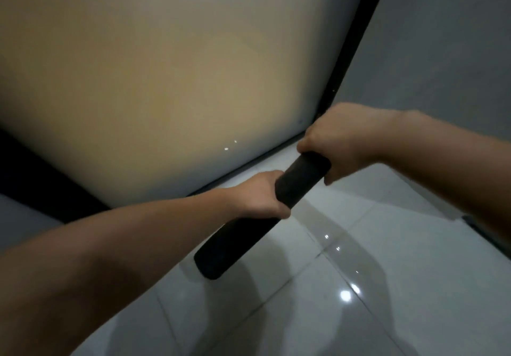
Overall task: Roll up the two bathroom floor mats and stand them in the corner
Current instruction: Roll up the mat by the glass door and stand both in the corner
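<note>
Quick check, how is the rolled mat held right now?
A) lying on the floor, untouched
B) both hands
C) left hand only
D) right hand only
B: the left hand grips the middle of the dark rolled mat and the right hand wraps its upper end, above the tiled floor.

Glossy white tiles (359,314), frosted panel (152,79)
</note>
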A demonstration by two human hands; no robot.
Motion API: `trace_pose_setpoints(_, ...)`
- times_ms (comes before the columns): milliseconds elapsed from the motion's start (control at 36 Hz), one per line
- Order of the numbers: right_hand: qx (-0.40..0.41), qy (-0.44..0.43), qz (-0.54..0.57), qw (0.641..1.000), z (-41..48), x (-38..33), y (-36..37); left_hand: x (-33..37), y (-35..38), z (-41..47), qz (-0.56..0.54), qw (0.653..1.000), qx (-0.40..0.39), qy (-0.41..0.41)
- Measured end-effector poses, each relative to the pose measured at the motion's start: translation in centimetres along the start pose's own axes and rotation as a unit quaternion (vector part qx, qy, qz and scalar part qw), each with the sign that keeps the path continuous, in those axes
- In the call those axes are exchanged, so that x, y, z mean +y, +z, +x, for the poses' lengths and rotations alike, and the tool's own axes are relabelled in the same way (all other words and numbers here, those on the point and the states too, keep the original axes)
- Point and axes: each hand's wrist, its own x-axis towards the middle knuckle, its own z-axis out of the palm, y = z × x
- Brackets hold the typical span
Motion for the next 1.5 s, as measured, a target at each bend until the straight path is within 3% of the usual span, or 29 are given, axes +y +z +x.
trace_pose_setpoints(139, -0.046, -0.084, -0.003, 0.995, 5.5, -5.2, -1.2, -4.4, -2.0, -5.5, 0.006, 0.996, -0.048, -0.073)
trace_pose_setpoints(334, -0.021, -0.182, 0.068, 0.981, 13.0, -12.2, 0.2, -11.9, -3.5, -12.5, -0.014, 0.981, -0.058, -0.183)
trace_pose_setpoints(472, 0.022, -0.232, 0.139, 0.963, 18.4, -15.9, 2.1, -15.5, -4.7, -16.4, -0.003, 0.970, 0.009, -0.243)
trace_pose_setpoints(639, 0.056, -0.284, 0.200, 0.936, 19.8, -21.1, -1.1, -13.9, -4.9, -25.6, -0.008, 0.927, 0.183, -0.328)
trace_pose_setpoints(778, -0.001, -0.269, 0.271, 0.924, 19.1, -25.6, -5.4, -12.3, -3.5, -33.8, 0.044, 0.844, 0.381, -0.375)
trace_pose_setpoints(945, 0.028, -0.254, 0.308, 0.916, 21.1, -35.0, -7.1, -16.8, -1.6, -40.7, 0.102, 0.713, 0.552, -0.420)
trace_pose_setpoints(1001, 0.022, -0.245, 0.338, 0.908, 21.9, -38.8, -7.1, -19.1, -1.2, -43.0, 0.037, 0.675, 0.585, -0.448)
trace_pose_setpoints(1112, -0.026, -0.226, 0.413, 0.882, 23.0, -45.4, -7.8, -23.1, -0.9, -46.6, -0.171, 0.629, 0.590, -0.476)
trace_pose_setpoints(1195, -0.076, -0.210, 0.439, 0.870, 23.6, -50.2, -9.9, -25.2, -1.4, -48.0, -0.465, 0.501, 0.631, -0.368)
trace_pose_setpoints(1251, -0.104, -0.204, 0.475, 0.850, 24.3, -53.7, -11.6, -26.4, -1.9, -49.3, -0.570, 0.450, 0.623, -0.290)
trace_pose_setpoints(1362, -0.177, -0.208, 0.536, 0.799, 25.0, -58.7, -14.2, -27.4, -2.3, -52.6, -0.636, 0.389, 0.630, -0.217)
trace_pose_setpoints(1501, -0.243, -0.240, 0.544, 0.766, 26.3, -61.4, -14.7, -28.9, -2.5, -54.9, -0.598, 0.378, 0.678, -0.202)
